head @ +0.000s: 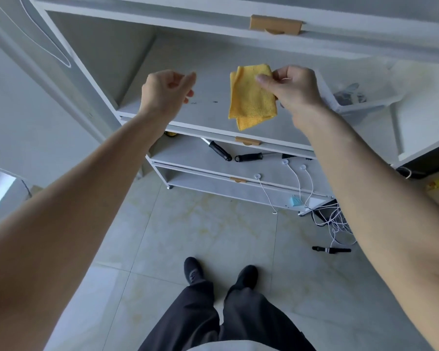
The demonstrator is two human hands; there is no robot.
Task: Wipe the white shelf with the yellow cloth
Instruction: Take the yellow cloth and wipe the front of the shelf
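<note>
Right hand (293,88): thumb and fingers pinching folded cloth (251,96), held hanging above shelf (208,112). Left hand (166,91): loosely curled, empty. Dark specks remain on the shelf surface; wiping apparently not begun, cloth not yet touching it.

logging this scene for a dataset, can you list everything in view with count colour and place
shelf unit: one, white, several tiers, ahead of the person
yellow cloth: one, folded, held over the middle tier
dark marks: a few, black, on the middle tier
wooden tabs: three, tan, on tier front edges
black-handled tools: at least two, on the lower tier
plastic bag: one, clear, dark items inside, right of the cloth
white cables: several, hanging at lower right, tangled on the floor
black stick-like object: one, on the floor tiles
left hand: empty, loosely curled
right hand: pinching the cloth
shoes: two, black
</note>
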